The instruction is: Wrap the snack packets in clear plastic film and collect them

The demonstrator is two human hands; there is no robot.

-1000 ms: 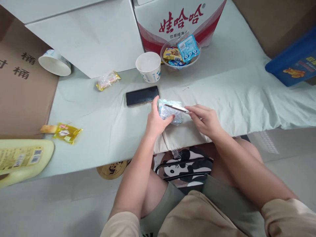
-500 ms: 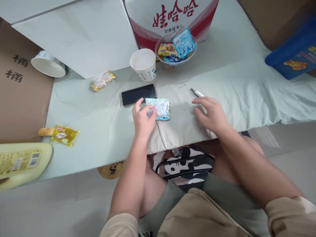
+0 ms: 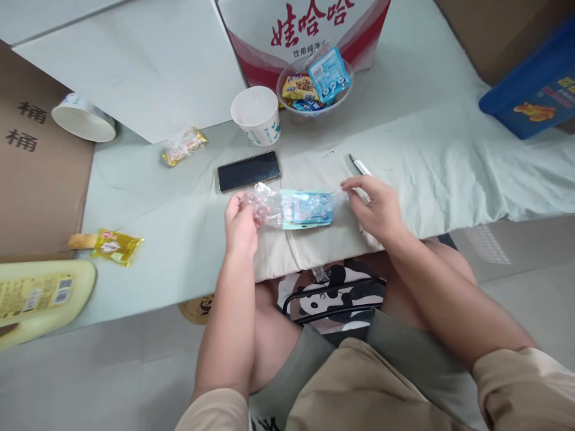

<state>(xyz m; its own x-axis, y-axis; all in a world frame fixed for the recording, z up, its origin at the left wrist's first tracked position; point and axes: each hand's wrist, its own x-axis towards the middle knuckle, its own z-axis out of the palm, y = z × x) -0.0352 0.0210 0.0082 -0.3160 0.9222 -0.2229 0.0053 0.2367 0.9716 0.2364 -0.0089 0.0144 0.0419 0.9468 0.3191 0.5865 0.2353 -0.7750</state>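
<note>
A clear plastic bag [image 3: 268,208] is stretched sideways over the front of the cloth-covered table. My left hand [image 3: 241,226] is closed on its crumpled left end, while my right hand [image 3: 376,206] pinches its right end between thumb and fingers. Between the hands lies a light-blue snack packet [image 3: 309,209], seen with the clear film across it; whether it is fully inside the bag I cannot tell. A slim white tool with a dark tip [image 3: 359,164] lies just beyond my right hand and is partly hidden by it. Behind my left hand rests a black phone [image 3: 248,171].
Farther back stand a paper cup [image 3: 256,117] and a clear bowl [image 3: 284,99] of wrapped snacks. Wrapped snacks [image 3: 185,146] and a yellow packet [image 3: 117,246] lie to the left. A pale yellow jug [image 3: 49,293] and a blue container [image 3: 534,90] flank the table.
My left hand has moved left, drawing the clear plastic out to that side. My right hand has closed on the other end. The blue packet now sits farther right, between the hands.
</note>
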